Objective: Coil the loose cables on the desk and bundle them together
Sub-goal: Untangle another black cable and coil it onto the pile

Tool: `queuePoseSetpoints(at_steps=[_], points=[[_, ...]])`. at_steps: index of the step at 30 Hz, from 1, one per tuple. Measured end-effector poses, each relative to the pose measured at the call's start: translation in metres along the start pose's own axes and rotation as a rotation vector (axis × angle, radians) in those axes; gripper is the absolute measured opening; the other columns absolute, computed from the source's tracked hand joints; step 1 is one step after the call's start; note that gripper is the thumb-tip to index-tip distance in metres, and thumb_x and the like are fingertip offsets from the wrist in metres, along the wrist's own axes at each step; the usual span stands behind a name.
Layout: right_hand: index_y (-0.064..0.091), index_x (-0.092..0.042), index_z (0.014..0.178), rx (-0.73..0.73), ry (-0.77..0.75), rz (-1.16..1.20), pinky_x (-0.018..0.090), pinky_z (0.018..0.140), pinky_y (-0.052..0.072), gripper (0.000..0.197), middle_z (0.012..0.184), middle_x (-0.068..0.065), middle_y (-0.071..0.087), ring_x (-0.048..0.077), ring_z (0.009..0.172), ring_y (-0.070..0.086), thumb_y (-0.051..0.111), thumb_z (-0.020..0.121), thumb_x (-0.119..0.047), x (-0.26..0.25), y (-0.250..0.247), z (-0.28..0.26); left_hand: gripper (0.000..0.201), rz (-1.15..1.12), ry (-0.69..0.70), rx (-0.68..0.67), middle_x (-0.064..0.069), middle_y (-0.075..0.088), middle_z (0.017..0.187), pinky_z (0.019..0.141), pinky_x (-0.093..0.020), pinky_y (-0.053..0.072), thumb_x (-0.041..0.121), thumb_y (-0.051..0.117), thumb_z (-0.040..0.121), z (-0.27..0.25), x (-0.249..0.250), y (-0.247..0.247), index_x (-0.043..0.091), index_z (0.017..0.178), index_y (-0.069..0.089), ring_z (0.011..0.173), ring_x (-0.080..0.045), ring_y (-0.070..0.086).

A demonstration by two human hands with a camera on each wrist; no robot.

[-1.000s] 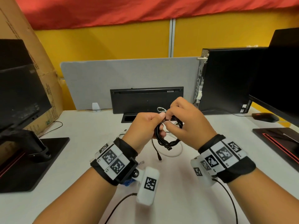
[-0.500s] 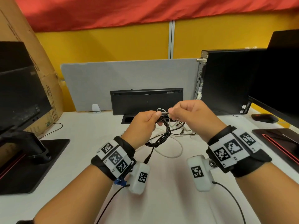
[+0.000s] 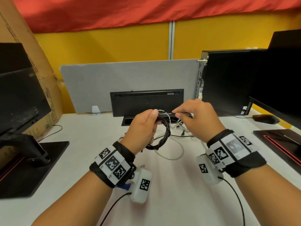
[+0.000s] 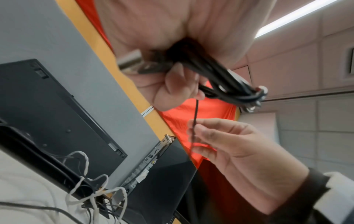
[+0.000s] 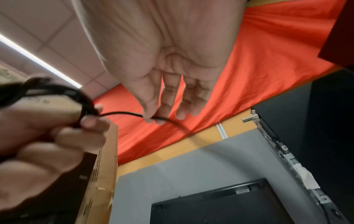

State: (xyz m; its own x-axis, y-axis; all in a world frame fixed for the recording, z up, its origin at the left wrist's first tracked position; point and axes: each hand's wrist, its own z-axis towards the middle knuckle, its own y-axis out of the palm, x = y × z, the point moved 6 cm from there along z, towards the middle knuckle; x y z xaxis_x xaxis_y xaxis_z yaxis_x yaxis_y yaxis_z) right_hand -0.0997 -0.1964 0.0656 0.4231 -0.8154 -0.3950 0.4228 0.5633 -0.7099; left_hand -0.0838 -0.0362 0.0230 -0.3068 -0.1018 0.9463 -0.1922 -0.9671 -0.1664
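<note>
A black cable coil (image 3: 162, 136) hangs from my left hand (image 3: 143, 126), which grips it above the desk's middle; the same coil (image 4: 220, 78) shows in the left wrist view with a metal plug (image 4: 132, 62) sticking out of the fist. My right hand (image 3: 193, 115) pinches the coil's loose black end (image 5: 132, 113) between thumb and fingertips, stretched sideways from the left hand. On the desk below lie a white cable loop (image 3: 175, 152) and a tangle of thin white and black cables (image 3: 180, 126).
A black keyboard (image 3: 146, 101) stands on edge against the grey divider (image 3: 127, 79), over a cable slot (image 3: 128, 122). A PC tower (image 3: 226, 82), monitor and mouse (image 3: 265, 119) are at the right. Monitor stand (image 3: 32, 152) and cardboard box (image 3: 40, 66) are at the left.
The hands were close together on the coil; now the right hand has drawn the loose end out to the right, and both hands have risen slightly toward the keyboard.
</note>
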Motion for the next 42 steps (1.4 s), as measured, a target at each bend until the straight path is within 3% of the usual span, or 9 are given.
queuePoseSetpoints(at_steps=[4, 9, 12, 16, 22, 29, 36, 39, 42], points=[[0.077, -0.021, 0.096, -0.024, -0.009, 0.079, 0.029, 0.075, 0.05, 0.015, 0.083, -0.005, 0.068, 0.011, 0.074, 0.06, 0.064, 0.089, -0.018, -0.008, 0.016, -0.008, 0.033, 0.022, 0.071, 0.032, -0.004, 0.035, 0.06, 0.044, -0.027, 0.025, 0.025, 0.035, 0.104, 0.0, 0.011, 0.008, 0.009, 0.076, 0.045, 0.047, -0.013, 0.028], [0.075, -0.017, 0.099, -0.179, 0.285, 0.683, 0.03, 0.062, 0.055, 0.024, 0.093, 0.0, 0.072, 0.018, 0.079, 0.065, 0.053, 0.092, -0.023, -0.009, 0.027, -0.011, 0.034, 0.122, 0.14, 0.08, -0.012, 0.036, 0.067, 0.051, -0.03, 0.029, 0.02, 0.036, 0.104, 0.001, 0.016, 0.006, -0.004, 0.082, 0.044, 0.053, -0.015, 0.031], [0.073, -0.024, 0.095, -0.232, 0.165, 0.558, 0.021, 0.065, 0.048, 0.017, 0.082, -0.011, 0.069, 0.003, 0.073, 0.059, 0.064, 0.085, -0.034, -0.017, 0.026, -0.013, 0.035, 0.104, 0.127, 0.051, -0.005, 0.037, 0.059, 0.046, -0.029, 0.029, 0.021, 0.036, 0.104, -0.001, 0.015, 0.008, -0.002, 0.08, 0.045, 0.048, -0.014, 0.03], [0.068, -0.018, 0.092, -0.173, 0.064, 0.251, 0.026, 0.066, 0.048, 0.012, 0.076, -0.01, 0.06, 0.015, 0.07, 0.056, 0.064, 0.083, -0.011, -0.017, 0.029, -0.015, 0.036, 0.044, 0.048, 0.006, 0.004, 0.038, 0.056, 0.045, -0.026, 0.026, 0.025, 0.036, 0.104, -0.002, 0.011, 0.011, 0.018, 0.071, 0.047, 0.047, -0.011, 0.029], [0.066, -0.015, 0.08, -0.081, 0.052, 0.224, 0.004, 0.064, 0.031, 0.013, 0.066, -0.018, 0.048, -0.016, 0.071, 0.048, 0.062, 0.083, -0.002, -0.017, 0.032, -0.017, 0.028, 0.133, 0.025, 0.047, 0.0, 0.038, 0.061, 0.048, -0.026, 0.03, 0.026, 0.033, 0.104, 0.0, 0.009, 0.01, 0.011, 0.082, 0.045, 0.049, -0.011, 0.032], [0.051, -0.024, 0.066, -0.04, -0.002, 0.237, 0.022, 0.067, 0.042, 0.027, 0.082, -0.002, 0.054, 0.012, 0.073, 0.051, 0.069, 0.08, -0.009, -0.022, 0.037, -0.018, 0.023, 0.043, -0.033, 0.013, 0.001, 0.035, 0.056, 0.039, -0.021, 0.027, 0.02, 0.033, 0.102, 0.002, 0.003, 0.009, 0.009, 0.086, 0.047, 0.042, -0.007, 0.029], [0.07, -0.022, 0.1, 0.153, -0.283, 0.015, 0.024, 0.067, 0.047, 0.018, 0.096, -0.004, 0.058, 0.01, 0.079, 0.052, 0.07, 0.082, -0.019, -0.037, 0.018, -0.026, 0.027, -0.069, -0.121, -0.049, 0.002, 0.032, 0.058, 0.041, -0.021, 0.026, 0.025, 0.034, 0.104, 0.0, -0.011, 0.011, 0.015, 0.085, 0.052, 0.045, -0.01, 0.028], [0.074, -0.016, 0.093, 0.218, -0.44, -0.083, 0.031, 0.061, 0.048, 0.011, 0.091, 0.001, 0.063, 0.017, 0.077, 0.055, 0.064, 0.089, -0.018, -0.044, 0.019, -0.031, 0.031, -0.17, -0.149, -0.079, 0.001, 0.034, 0.059, 0.041, -0.021, 0.027, 0.028, 0.036, 0.104, -0.001, -0.011, 0.012, 0.014, 0.08, 0.05, 0.046, -0.01, 0.028], [0.073, -0.015, 0.093, 0.245, -0.353, 0.066, 0.022, 0.069, 0.047, 0.01, 0.09, -0.001, 0.063, 0.011, 0.08, 0.057, 0.063, 0.091, -0.016, -0.036, 0.02, -0.03, 0.036, -0.167, -0.13, -0.074, 0.001, 0.035, 0.057, 0.042, -0.021, 0.027, 0.031, 0.036, 0.104, 0.001, -0.007, 0.009, 0.015, 0.075, 0.049, 0.047, -0.01, 0.028]])
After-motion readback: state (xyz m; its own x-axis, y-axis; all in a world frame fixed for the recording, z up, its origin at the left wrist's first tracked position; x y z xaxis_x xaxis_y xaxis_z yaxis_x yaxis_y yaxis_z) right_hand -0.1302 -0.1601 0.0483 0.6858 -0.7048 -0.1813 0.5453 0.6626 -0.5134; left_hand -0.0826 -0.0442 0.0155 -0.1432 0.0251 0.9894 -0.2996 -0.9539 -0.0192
